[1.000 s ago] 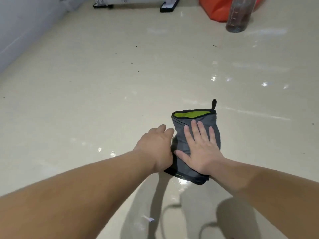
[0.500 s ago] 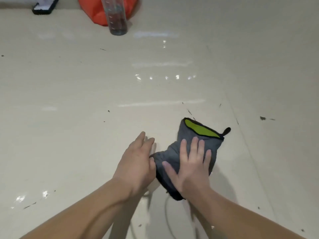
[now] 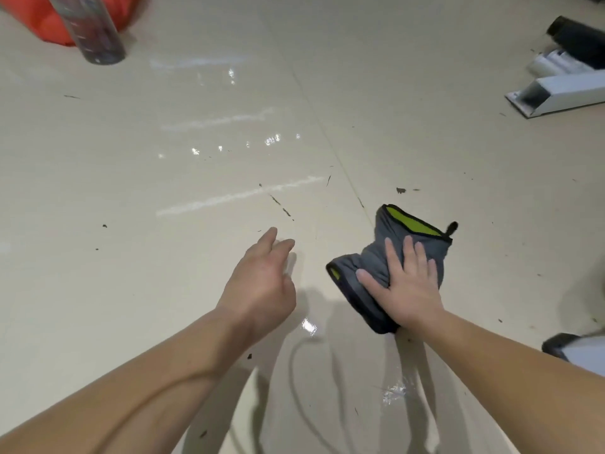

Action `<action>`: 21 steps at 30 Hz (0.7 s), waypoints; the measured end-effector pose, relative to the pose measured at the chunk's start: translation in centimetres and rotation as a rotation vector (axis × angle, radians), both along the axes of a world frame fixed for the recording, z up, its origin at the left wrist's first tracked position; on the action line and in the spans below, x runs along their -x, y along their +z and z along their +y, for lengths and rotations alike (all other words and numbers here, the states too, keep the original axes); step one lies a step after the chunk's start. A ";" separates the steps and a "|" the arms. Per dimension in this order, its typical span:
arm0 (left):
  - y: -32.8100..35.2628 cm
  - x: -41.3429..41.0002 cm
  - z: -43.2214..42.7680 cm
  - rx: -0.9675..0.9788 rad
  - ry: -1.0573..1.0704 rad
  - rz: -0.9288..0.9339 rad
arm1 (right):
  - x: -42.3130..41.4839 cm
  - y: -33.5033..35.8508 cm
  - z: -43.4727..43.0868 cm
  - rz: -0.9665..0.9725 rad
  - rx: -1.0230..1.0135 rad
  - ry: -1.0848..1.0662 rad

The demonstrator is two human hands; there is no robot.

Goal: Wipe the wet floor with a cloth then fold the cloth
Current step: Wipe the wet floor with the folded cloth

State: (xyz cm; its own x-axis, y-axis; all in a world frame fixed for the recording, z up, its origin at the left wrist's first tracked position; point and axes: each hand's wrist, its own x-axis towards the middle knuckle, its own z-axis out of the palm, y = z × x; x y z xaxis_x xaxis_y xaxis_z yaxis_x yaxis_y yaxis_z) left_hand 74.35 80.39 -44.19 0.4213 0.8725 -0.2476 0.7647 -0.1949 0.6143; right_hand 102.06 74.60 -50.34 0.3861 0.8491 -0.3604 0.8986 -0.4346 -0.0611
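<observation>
Transparent bottle [image 3: 98, 31] stands upright at upper left, directly in front of an orange object [image 3: 36, 18]; white rectangular tube [image 3: 563, 93] lies at far right; blurred black object [image 3: 573, 37] beyond it.

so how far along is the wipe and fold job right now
Done, by the look of it: the cloth is doubled over into a bunched bundle, not spread flat. In hand: the right hand presses flat on it against the floor, while the left hand hangs open beside it, apart from it. Left: shiny wet patches show near the wrists, so wiping seems unfinished, and the fold needs tidying.
</observation>
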 end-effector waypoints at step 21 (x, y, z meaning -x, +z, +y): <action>-0.2 10.5 0.7 -0.058 0.019 0.109 | 23.2 -2.3 -5.2 0.012 -0.150 0.467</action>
State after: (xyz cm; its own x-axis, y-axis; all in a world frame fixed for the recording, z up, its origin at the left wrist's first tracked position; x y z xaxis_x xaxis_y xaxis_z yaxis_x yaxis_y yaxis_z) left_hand 63.82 81.11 -44.40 0.3779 0.8943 -0.2394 0.8301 -0.2127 0.5155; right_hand 78.81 69.42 -52.66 -0.0517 0.9733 -0.2234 0.9942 0.0290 -0.1039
